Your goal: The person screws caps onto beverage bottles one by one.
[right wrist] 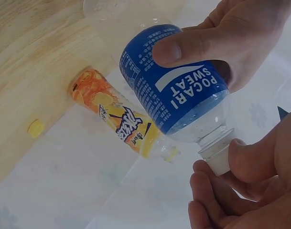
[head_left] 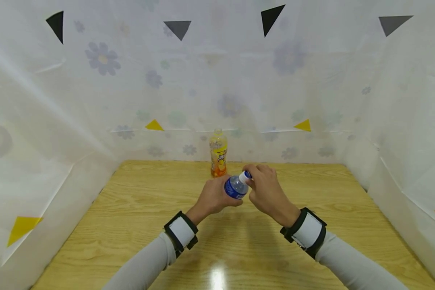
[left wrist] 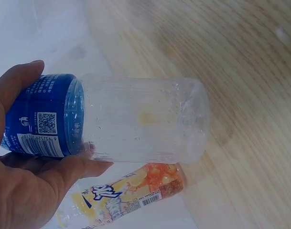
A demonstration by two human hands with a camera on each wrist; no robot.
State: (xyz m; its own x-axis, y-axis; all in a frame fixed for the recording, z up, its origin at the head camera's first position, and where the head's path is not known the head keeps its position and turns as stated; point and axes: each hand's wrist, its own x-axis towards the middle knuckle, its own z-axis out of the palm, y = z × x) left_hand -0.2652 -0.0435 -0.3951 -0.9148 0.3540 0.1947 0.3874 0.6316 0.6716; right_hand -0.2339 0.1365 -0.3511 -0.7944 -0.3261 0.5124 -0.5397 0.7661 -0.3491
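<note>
My left hand grips a clear plastic bottle with a blue Pocari Sweat label, tilted above the table. Its fingers and thumb wrap the label, while the clear lower part looks empty in the left wrist view. At the bottle's neck, my right hand pinches the white cap between thumb and fingers; the cap's top is blue in the head view. Whether it is loose on the neck I cannot tell. Behind the hands stands an uncapped bottle with a yellow and orange label.
A small yellow cap lies on the wooden table near the yellow and orange bottle. White flowered sheeting closes off the back and both sides, with black, grey and yellow triangles on it.
</note>
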